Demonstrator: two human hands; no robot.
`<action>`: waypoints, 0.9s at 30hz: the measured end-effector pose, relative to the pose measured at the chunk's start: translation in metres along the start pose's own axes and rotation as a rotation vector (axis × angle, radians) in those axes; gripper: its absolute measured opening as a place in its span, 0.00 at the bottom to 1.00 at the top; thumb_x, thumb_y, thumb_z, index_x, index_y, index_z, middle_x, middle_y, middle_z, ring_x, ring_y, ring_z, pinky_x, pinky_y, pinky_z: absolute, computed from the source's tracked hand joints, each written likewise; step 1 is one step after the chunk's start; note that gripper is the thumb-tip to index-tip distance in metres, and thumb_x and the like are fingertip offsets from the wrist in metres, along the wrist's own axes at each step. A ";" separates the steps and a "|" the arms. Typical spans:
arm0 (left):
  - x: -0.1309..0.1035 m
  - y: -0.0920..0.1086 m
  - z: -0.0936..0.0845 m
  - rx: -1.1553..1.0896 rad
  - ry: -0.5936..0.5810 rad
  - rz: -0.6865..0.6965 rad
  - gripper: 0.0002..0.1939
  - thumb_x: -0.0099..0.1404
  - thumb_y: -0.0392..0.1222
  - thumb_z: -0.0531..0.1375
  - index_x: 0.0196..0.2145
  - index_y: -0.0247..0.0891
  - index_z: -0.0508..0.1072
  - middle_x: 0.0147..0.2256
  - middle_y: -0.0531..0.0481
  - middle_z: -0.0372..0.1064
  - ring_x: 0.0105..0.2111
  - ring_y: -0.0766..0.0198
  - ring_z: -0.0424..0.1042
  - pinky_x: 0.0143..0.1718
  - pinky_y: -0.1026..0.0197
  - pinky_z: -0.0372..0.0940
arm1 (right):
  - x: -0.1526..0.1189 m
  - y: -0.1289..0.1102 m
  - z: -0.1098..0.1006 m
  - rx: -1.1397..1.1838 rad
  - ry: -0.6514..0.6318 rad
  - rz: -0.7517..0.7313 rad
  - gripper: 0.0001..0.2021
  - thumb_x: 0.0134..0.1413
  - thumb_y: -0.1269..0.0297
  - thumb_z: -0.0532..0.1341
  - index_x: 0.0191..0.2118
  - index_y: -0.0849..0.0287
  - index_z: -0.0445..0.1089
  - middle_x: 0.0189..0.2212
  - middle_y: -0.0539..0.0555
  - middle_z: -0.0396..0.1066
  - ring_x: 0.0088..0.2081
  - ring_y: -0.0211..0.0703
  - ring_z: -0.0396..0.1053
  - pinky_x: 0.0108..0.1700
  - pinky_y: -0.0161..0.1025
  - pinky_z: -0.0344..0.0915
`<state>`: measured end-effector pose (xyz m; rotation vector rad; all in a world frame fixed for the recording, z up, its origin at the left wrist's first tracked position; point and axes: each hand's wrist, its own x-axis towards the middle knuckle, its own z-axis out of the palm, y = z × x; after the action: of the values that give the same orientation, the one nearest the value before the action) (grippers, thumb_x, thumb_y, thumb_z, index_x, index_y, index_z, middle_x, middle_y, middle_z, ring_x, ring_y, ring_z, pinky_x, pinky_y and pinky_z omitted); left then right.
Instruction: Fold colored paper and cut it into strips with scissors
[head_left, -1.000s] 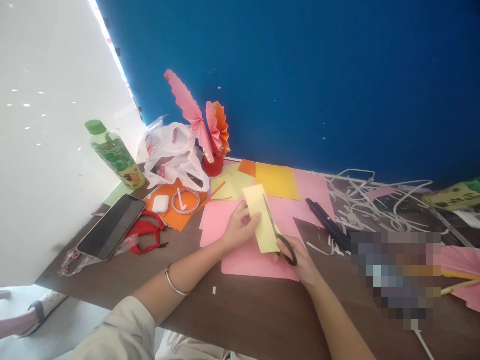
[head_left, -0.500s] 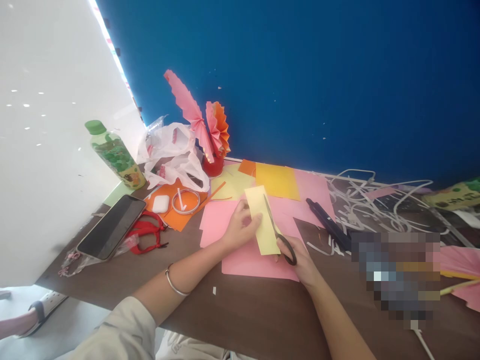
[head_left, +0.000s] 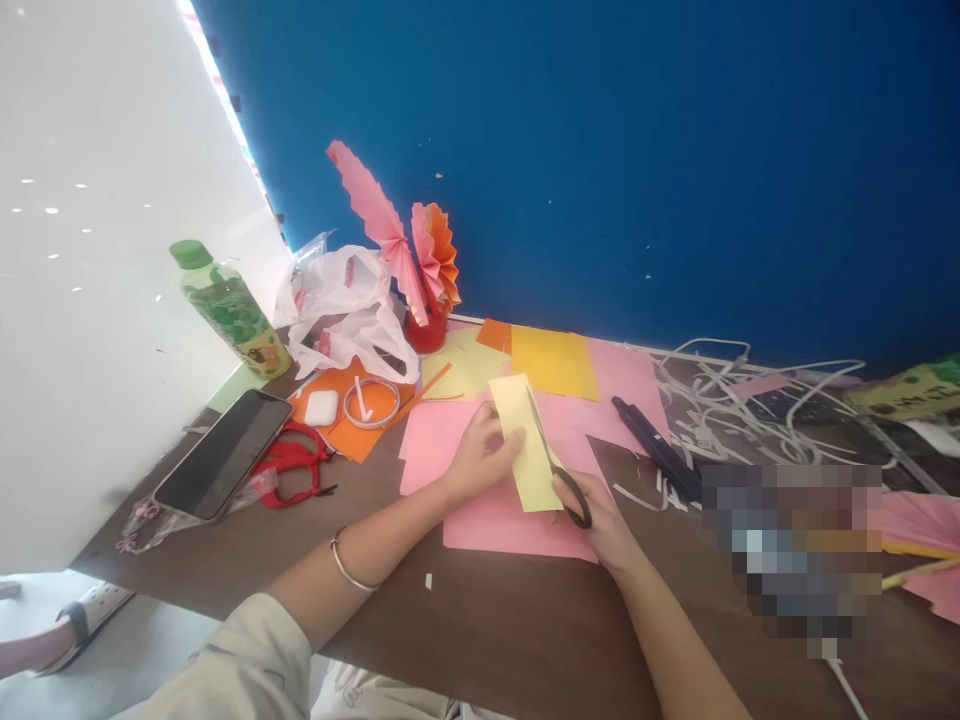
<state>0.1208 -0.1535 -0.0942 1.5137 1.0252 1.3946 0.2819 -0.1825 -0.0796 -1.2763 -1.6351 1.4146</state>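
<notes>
My left hand [head_left: 484, 447] pinches the left edge of a folded-looking strip of yellow paper [head_left: 525, 455], its thumb lying on the front face. In my right hand [head_left: 592, 505] is a pair of scissors [head_left: 574, 497] with dark handles. The blades run up along the right edge of the yellow paper; whether they are closed is hard to make out. Pink paper sheets [head_left: 487, 525] lie on the table right under both hands.
Left on the brown table [head_left: 510, 630] are a phone [head_left: 223, 455], red cord [head_left: 296, 470], a white case [head_left: 321, 408] and a green-capped bottle [head_left: 229, 310]. Plastic bags [head_left: 352, 335] and pink paper fans [head_left: 382, 225] stand behind. To the right lie a black tool [head_left: 656, 448] and white cables [head_left: 780, 400].
Both hands hold nearly the same place. The yellow paper has dipped very slightly, and the scissors have barely shifted against it.
</notes>
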 end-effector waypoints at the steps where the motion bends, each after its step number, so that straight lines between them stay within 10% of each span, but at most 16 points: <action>1: 0.000 0.000 0.000 -0.003 -0.002 -0.004 0.15 0.63 0.47 0.52 0.29 0.37 0.73 0.41 0.44 0.62 0.45 0.58 0.63 0.50 0.53 0.59 | 0.000 0.001 0.000 -0.003 -0.003 -0.004 0.23 0.49 0.44 0.54 0.17 0.58 0.59 0.16 0.50 0.59 0.21 0.39 0.57 0.25 0.36 0.52; 27: -0.001 -0.003 0.001 -0.007 -0.034 -0.012 0.12 0.62 0.44 0.53 0.29 0.36 0.73 0.41 0.44 0.61 0.43 0.58 0.64 0.49 0.53 0.60 | 0.001 0.007 -0.001 0.097 0.003 -0.005 0.21 0.50 0.46 0.56 0.19 0.59 0.59 0.18 0.48 0.54 0.22 0.35 0.50 0.24 0.35 0.47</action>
<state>0.1216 -0.1532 -0.0978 1.5188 1.0056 1.3582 0.2840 -0.1812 -0.0868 -1.2181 -1.5471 1.4694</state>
